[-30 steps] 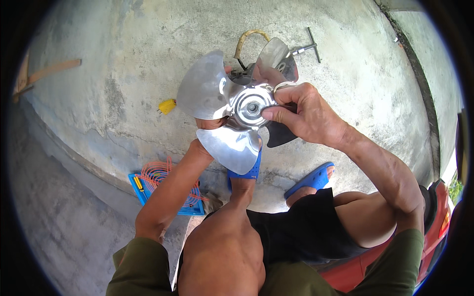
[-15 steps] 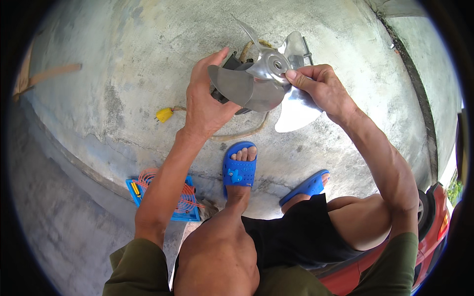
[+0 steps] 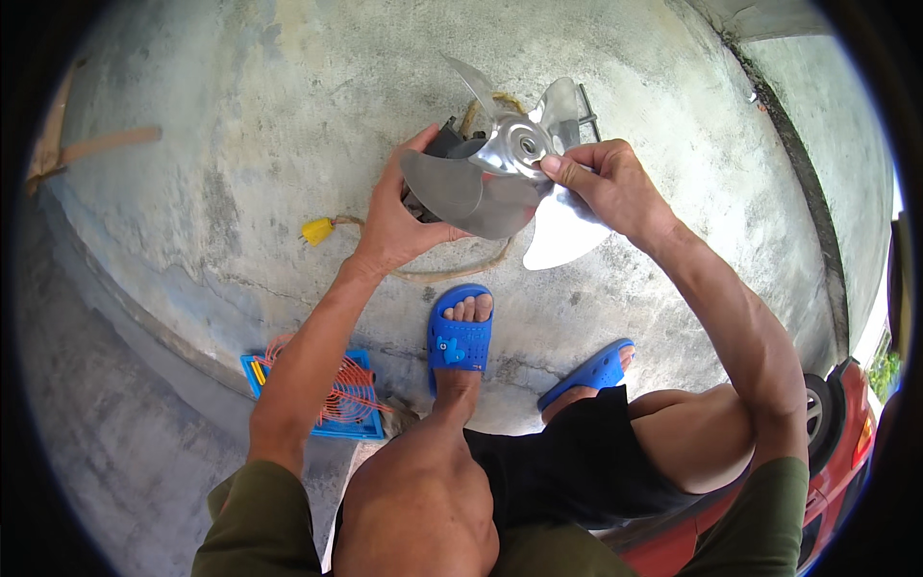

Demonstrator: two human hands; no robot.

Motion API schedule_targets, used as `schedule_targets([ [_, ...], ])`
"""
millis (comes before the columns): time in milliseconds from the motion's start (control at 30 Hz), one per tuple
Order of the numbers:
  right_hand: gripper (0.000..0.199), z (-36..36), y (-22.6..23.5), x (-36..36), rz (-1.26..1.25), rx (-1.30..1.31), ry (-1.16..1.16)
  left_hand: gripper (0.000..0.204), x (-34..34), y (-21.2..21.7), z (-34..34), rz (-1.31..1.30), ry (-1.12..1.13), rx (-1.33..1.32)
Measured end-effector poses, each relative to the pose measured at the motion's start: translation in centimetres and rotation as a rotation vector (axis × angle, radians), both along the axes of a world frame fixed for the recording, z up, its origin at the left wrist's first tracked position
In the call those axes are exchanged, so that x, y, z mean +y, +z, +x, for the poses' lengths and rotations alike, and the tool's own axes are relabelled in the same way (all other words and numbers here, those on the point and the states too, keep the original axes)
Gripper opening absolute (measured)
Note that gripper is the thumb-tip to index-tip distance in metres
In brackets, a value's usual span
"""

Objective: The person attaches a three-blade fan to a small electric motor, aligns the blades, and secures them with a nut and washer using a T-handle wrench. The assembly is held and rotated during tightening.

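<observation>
The left hand (image 3: 399,216) wraps around a dark motor (image 3: 444,144) behind a shiny metal fan blade (image 3: 500,178) and holds it up over the concrete floor (image 3: 240,115). The right hand (image 3: 606,183) pinches the blade near its round middle with its fingertips (image 3: 553,165). A tan cord (image 3: 452,271) with a yellow plug (image 3: 316,230) lies on the floor below. Two blue sandals (image 3: 460,337) are under the fan. A blue tray (image 3: 327,399) with orange wire sits by the left arm.

Bright daylight, sharp, fisheye-bent dark rim
</observation>
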State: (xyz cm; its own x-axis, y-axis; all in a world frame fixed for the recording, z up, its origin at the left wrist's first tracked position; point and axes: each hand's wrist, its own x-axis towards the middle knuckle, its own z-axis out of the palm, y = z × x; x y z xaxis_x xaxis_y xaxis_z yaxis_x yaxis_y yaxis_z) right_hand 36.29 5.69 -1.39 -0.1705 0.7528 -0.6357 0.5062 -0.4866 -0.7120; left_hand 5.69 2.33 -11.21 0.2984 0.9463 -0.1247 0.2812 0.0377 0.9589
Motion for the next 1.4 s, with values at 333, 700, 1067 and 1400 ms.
schedule_targets([
  [333, 0.06, -0.2, 0.4, -0.1, -0.128, 0.035, -0.025, 0.121, -0.6, -2.1, -1.3, -0.33, 0.058, -0.358],
  [700, 0.065, -1.0, 2.6, 2.6, -0.176, 0.122, -0.091, 0.123, 3.9, 1.5, -1.7, -0.377, -0.105, -0.238],
  [1067, 0.049, 4.1, 7.9, 4.0, -0.022, -0.014, 0.405, 0.112, -2.5, 9.0, -0.4, -0.805, -0.155, -0.413],
  [1400, 0.034, 4.4, 2.1, 1.8, -0.115, 0.299, 0.354, 0.082, -6.3, 10.4, 0.0, -1.171, -0.093, -0.565],
])
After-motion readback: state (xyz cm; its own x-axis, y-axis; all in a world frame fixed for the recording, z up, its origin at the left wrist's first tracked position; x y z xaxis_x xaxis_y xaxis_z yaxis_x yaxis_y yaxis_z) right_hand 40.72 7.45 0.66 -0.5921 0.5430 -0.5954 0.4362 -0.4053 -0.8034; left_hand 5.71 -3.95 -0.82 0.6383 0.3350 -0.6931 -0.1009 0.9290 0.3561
